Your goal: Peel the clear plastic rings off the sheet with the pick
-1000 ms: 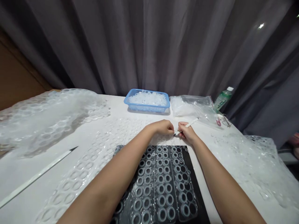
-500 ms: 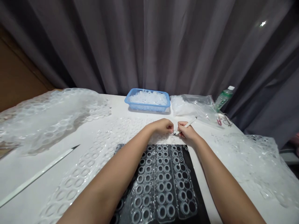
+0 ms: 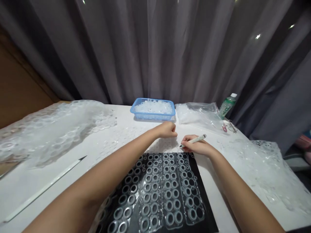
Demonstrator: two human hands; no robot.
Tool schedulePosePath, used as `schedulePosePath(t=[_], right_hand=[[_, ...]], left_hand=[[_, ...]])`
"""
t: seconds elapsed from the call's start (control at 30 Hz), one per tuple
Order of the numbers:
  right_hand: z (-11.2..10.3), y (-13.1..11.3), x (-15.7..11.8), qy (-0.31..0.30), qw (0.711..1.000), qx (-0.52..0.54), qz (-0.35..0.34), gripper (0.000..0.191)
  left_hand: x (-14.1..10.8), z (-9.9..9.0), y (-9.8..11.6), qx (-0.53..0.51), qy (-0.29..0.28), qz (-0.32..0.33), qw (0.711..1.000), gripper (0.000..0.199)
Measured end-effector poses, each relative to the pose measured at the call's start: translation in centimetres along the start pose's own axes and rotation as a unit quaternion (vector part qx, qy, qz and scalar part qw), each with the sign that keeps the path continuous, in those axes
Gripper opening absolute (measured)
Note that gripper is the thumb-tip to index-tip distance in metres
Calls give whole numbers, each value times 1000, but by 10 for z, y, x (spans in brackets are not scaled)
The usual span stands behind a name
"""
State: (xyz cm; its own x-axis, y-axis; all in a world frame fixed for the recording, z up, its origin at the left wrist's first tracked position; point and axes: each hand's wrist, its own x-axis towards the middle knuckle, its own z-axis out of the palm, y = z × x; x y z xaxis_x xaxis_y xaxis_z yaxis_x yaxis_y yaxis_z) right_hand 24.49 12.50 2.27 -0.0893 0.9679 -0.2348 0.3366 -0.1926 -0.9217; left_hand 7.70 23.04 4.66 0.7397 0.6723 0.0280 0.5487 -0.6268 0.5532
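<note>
My right hand (image 3: 195, 145) grips a slim white pen-shaped tool (image 3: 198, 138), its dark tip pointing left and down towards the table. To its left, near the blue basket, my left hand (image 3: 167, 130) is closed; whether something small is between its fingertips, I cannot make out. Both hands are just beyond a black mat (image 3: 205, 207). Clear plastic sheets (image 3: 170, 186) with rows of raised rings lie over the mat, and some circles at its right side look like plain dark holes. The left forearm hides part of the sheets.
A blue basket (image 3: 153, 116) of small translucent pieces stands at the back. Beside it are a clear bag (image 3: 201, 115) and a green bottle (image 3: 227, 106). Ring-patterned plastic is heaped left (image 3: 55, 129) and right (image 3: 262, 168). A long pale dark-tipped strip (image 3: 46, 187) lies at left.
The hands have moved apart. My left hand has shifted away from the tool's tip towards the basket, while my right hand has come slightly nearer the mat, still holding the tool.
</note>
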Motion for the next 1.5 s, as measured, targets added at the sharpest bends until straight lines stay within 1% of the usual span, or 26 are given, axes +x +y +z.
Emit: schedulePosePath(t=[0.03, 0.1, 0.13, 0.2, 0.23, 0.33, 0.4, 0.5, 0.77, 0.87, 0.93, 1.0, 1.07, 1.13, 1.17, 1.23, 1.3, 1.37, 1.43, 1.5], right_hand=[[4, 6, -3, 56, 997, 39, -20, 22], [13, 18, -6, 136, 985, 99, -26, 29], [17, 23, -6, 167, 977, 128, -22, 32], [22, 31, -6, 197, 967, 162, -16, 34], [24, 33, -6, 199, 966, 164, -19, 33], [27, 37, -5, 178, 974, 129, -46, 27], [27, 39, -5, 165, 979, 108, -59, 23], [26, 39, -5, 155, 983, 85, -60, 20], [24, 38, -5, 164, 985, -11, -61, 15], [24, 35, -7, 182, 978, -81, -58, 14], [24, 33, -7, 185, 975, -112, -54, 12], [24, 33, -6, 183, 975, -114, -54, 11], [23, 35, -5, 182, 977, -94, -56, 10], [22, 39, -5, 178, 982, -37, -52, 11], [20, 41, -5, 170, 984, 0, -46, 13], [17, 42, -6, 147, 986, 68, -33, 17], [14, 40, -9, 117, 988, 94, -28, 20], [13, 35, -13, 95, 991, 82, -33, 21], [13, 29, -16, 89, 993, 65, -36, 21], [14, 27, -18, 91, 994, 50, -37, 21]], left_hand=[[-6, 4, 1, 15, -10, 10, 1000, 14], [-16, 14, 3, 37, -29, 32, 998, 21], [-20, 18, 4, 46, -36, 42, 997, 20], [-26, 28, 6, 63, -37, 55, 996, 17], [-27, 32, 5, 69, -32, 56, 996, 18], [-29, 41, 2, 76, -13, 47, 996, 22], [-30, 44, -1, 72, -7, 45, 996, 21], [-29, 46, -5, 66, -11, 51, 996, 17], [-29, 48, -3, 72, -18, 57, 996, 16], [-33, 54, 0, 74, -6, 67, 995, 13], [-35, 56, 0, 69, 12, 68, 995, 10], [-34, 55, -1, 57, 43, 59, 996, 11], [-33, 50, -4, 42, 88, 37, 995, 18], [-32, 44, -7, 28, 122, 14, 992, 27], [-32, 42, -8, 22, 125, 9, 992, 27], [-35, 41, -7, 9, 103, 17, 994, 19], [-38, 44, -4, 3, 66, 42, 997, 9], [-42, 49, 0, 8, 35, 80, 996, 13], [-44, 53, 4, 26, 9, 121, 992, 18], [-44, 56, 5, 44, -14, 146, 988, 18]])
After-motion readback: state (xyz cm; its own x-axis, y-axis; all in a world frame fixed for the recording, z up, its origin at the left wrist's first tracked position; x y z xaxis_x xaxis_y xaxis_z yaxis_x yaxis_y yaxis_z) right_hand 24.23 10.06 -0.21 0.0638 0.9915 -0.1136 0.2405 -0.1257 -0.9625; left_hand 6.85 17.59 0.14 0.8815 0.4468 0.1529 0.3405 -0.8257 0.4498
